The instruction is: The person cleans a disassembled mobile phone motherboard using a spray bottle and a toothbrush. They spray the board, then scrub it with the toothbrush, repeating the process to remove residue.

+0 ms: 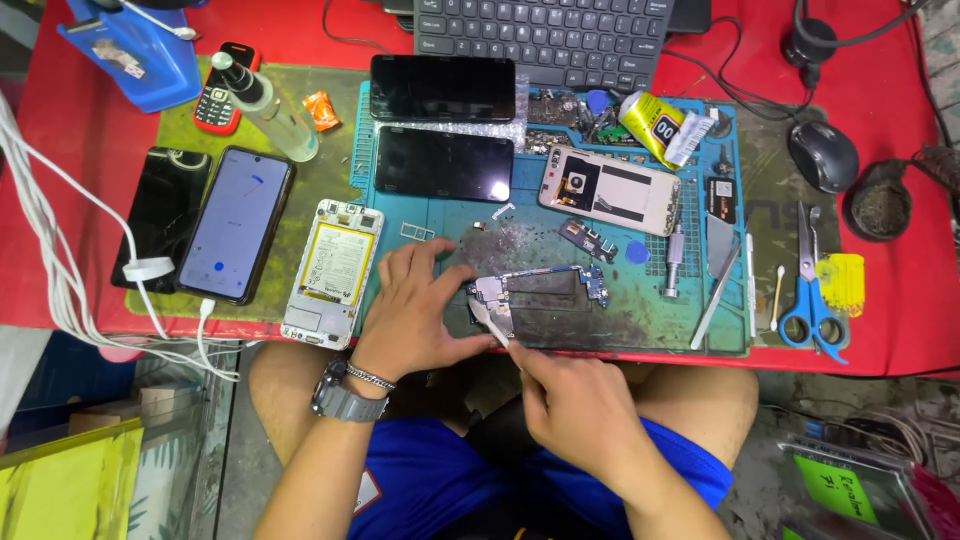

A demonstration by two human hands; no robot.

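A bare phone circuit board, blue-edged w/ silver shields (540,292), is lying on the worn centre of a teal silicone repair mat (440,215), right at the near edge of the red-covered workbench (930,320). Its long axis is running left-right, tilting slightly up toward the right. The left hand (415,305) is sitting just left of the board, fingers curled narrow, thumb & fingertips pinning the board's left end. The right hand (575,405) is coming up from below, closer to the body, pinching a thin white tool (492,328) whose tip is touching the board's lower-left corner. Both hands are meeting at that left end; the left one is nearer.

Left of the mat: an opened white phone showing its yellow battery (330,270), & a dark phone w/ a lit screen (238,222) on a cable. Further back: two black glass screens (443,125), a white phone frame (610,190), a yellow glue tube (655,125), a keyboard (545,35). At right: blue-handled scissors (812,295), a mouse (823,155).
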